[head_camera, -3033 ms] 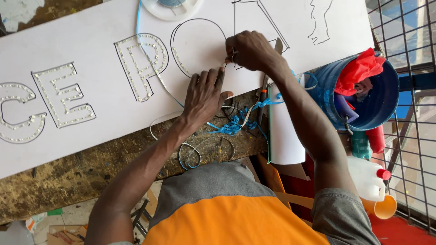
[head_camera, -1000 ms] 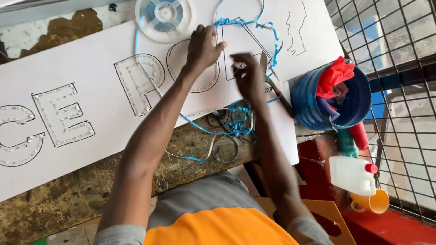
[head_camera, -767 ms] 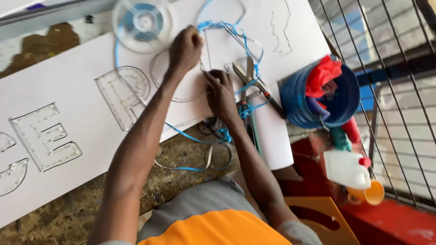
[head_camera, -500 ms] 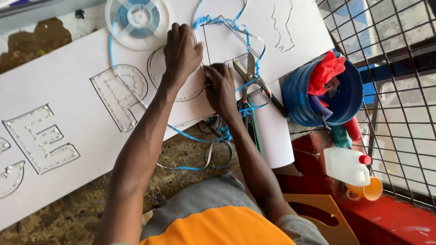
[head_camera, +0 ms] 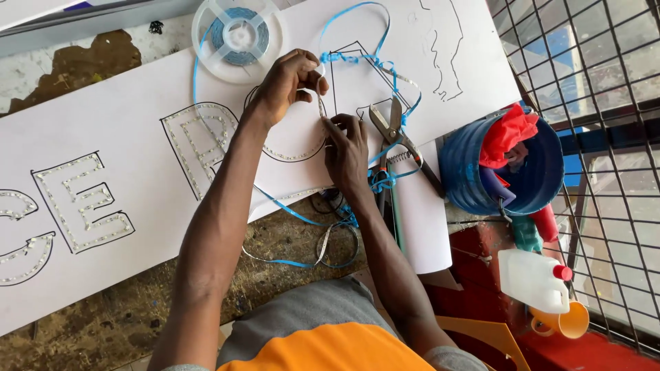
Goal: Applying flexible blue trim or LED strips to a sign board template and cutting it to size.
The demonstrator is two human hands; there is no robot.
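Left hand (head_camera: 289, 82) is pinching the light strip (head_camera: 320, 103) near the white board's (head_camera: 137, 220) far edge | right hand (head_camera: 346, 148) is pressing it onto the round letter (head_camera: 289, 137) | left-side letters are filled; far-right outlines (head_camera: 440, 48) are waiting.

Big white sign board (head_camera: 137, 288) lying flat across the bench, left to centre – outlined block letters in black, filled w/ rows of small light dots. Near right: white plastic jug (head_camera: 533, 278) w/ red cap, beside an orange cup (head_camera: 560, 321). No labels or screens to make out.
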